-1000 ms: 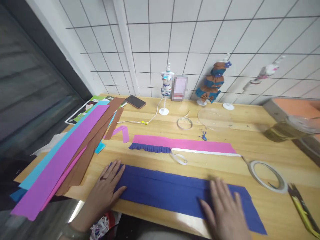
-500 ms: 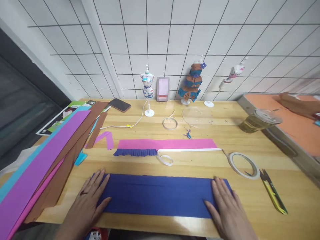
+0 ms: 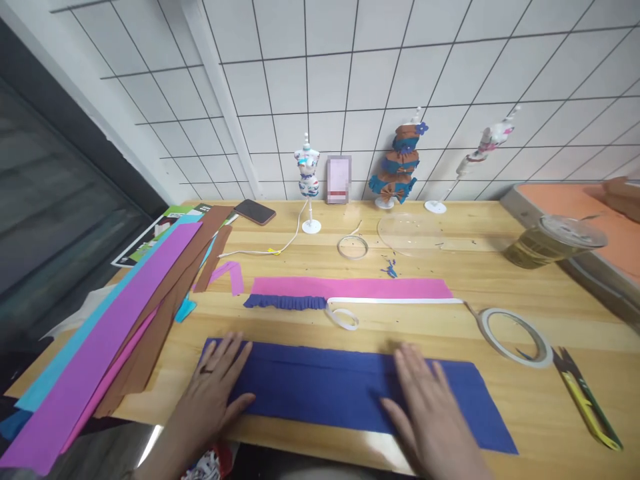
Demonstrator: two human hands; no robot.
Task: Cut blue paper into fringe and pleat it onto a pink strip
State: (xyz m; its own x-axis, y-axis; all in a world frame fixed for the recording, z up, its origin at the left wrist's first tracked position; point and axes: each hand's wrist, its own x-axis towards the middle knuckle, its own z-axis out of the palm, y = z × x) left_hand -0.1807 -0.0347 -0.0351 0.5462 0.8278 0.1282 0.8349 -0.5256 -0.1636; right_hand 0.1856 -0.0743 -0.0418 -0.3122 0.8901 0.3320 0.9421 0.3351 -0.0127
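Observation:
A wide dark blue strip, crepe paper by its look, lies flat along the table's near edge. My left hand rests on its left end, fingers stretched out, a dark ring on one finger. My right hand lies flat on the strip right of its middle, fingers spread, and the strip's right end shows beyond it. Behind lies a pink strip, its front edge partly trimmed with a gathered blue ruffle and partly with white tape. That tape leads toward a tape roll.
Yellow thread snips lie at the right. Long purple strips and brown ones are stacked at the left. Behind stand small mannequins, one dressed in brown and teal, plus a phone and a lidded cup.
My right hand has shifted left along the blue strip, uncovering its right end. My left hand stays on the left end. The whole view has swung a little to the left.

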